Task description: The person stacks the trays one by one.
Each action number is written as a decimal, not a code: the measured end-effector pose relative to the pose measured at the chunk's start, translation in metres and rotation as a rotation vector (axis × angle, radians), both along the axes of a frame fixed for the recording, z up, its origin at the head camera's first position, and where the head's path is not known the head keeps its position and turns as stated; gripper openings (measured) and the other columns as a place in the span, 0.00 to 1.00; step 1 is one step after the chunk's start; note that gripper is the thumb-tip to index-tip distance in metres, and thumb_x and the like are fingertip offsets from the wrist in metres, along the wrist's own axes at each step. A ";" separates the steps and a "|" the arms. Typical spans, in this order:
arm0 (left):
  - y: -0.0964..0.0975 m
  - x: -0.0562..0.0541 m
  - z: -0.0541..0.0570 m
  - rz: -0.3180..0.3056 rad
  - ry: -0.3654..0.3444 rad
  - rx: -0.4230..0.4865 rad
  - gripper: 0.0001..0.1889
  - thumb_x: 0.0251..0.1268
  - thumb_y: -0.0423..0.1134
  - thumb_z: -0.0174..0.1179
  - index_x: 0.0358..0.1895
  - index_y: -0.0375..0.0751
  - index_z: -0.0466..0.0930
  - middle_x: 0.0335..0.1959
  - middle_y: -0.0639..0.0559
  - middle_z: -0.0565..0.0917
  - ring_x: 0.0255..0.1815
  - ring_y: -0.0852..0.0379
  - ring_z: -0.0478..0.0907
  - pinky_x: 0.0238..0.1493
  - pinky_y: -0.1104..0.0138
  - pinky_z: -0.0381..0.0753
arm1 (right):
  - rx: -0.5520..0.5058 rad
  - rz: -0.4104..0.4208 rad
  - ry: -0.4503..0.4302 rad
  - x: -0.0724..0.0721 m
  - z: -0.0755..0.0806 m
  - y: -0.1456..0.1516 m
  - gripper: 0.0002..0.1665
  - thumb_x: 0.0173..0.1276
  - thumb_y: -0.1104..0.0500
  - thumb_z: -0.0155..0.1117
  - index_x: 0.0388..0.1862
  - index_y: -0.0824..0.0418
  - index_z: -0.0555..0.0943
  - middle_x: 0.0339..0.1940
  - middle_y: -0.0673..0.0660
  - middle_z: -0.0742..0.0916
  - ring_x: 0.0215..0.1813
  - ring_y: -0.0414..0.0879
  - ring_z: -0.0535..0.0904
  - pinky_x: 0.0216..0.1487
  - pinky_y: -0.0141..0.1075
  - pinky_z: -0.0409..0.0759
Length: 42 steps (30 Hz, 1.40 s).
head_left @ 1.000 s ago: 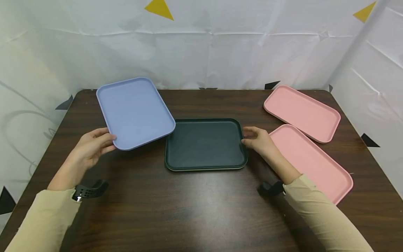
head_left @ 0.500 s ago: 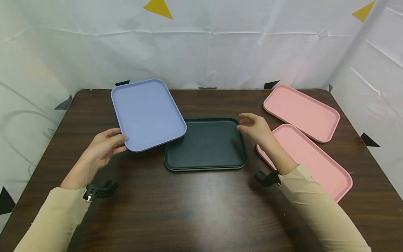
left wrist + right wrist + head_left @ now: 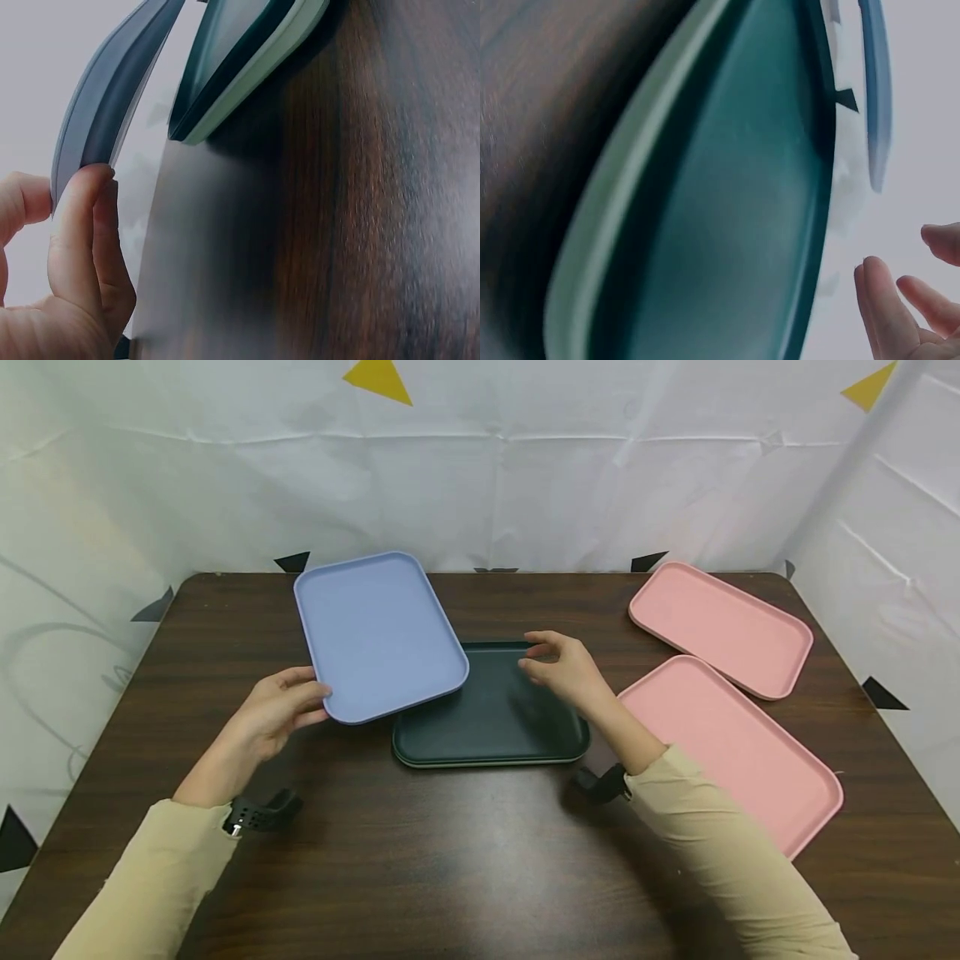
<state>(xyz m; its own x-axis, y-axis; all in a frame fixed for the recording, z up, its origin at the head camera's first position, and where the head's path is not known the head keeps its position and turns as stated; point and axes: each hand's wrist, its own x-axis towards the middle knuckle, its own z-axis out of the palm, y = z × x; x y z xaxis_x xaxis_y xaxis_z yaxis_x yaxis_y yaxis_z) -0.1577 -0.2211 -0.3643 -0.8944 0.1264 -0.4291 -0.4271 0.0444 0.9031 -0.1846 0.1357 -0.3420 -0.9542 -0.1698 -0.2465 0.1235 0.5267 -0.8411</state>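
My left hand pinches a light blue rectangular tray by its front-left corner, thumb on top and fingers beneath. The blue tray is raised and slightly turned, overlapping the left part of a dark green tray in the head view. That green tray lies on top of a pale green one, whose rim shows in the left wrist view. Over the right part of the dark green tray hovers my right hand, its fingers loosely bent with nothing between them.
Two pink trays lie to the right: a smaller one at the back and a larger one nearer, partly behind the right forearm. Everything stands on a dark wooden table, with white sheeting behind and at both sides.
The blue tray has moved right with my left hand, covering more of the dark green tray. My right hand has left the green tray's right edge, moving left over it.
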 end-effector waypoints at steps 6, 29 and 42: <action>0.013 -0.004 0.000 -0.026 0.007 -0.031 0.35 0.69 0.32 0.52 0.74 0.27 0.46 0.49 0.50 0.72 0.36 0.73 0.79 0.41 0.80 0.84 | -0.021 0.016 0.007 0.004 -0.007 -0.009 0.30 0.71 0.61 0.57 0.70 0.64 0.66 0.61 0.67 0.77 0.58 0.58 0.80 0.56 0.43 0.84; 0.053 -0.009 -0.006 -0.047 0.005 0.017 0.32 0.69 0.29 0.51 0.72 0.26 0.49 0.52 0.45 0.71 0.35 0.70 0.78 0.38 0.80 0.84 | -0.137 -0.049 0.009 0.012 -0.015 -0.014 0.26 0.71 0.64 0.55 0.68 0.66 0.68 0.56 0.70 0.78 0.54 0.57 0.80 0.51 0.39 0.86; 0.063 -0.006 -0.001 -0.021 0.009 0.066 0.32 0.68 0.29 0.51 0.72 0.28 0.50 0.46 0.51 0.75 0.35 0.69 0.79 0.38 0.79 0.84 | -0.320 -0.186 0.034 0.015 -0.015 -0.014 0.24 0.70 0.67 0.54 0.65 0.67 0.70 0.48 0.62 0.76 0.42 0.43 0.80 0.51 0.35 0.86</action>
<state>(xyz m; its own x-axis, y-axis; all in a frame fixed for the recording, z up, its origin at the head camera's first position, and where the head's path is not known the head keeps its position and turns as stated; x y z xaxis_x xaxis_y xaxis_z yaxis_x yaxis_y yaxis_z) -0.1639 -0.1578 -0.3649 -0.8951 0.1725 -0.4111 -0.4183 -0.0065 0.9083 -0.1698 0.1220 -0.3572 -0.9827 -0.0564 -0.1766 0.1614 0.2075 -0.9648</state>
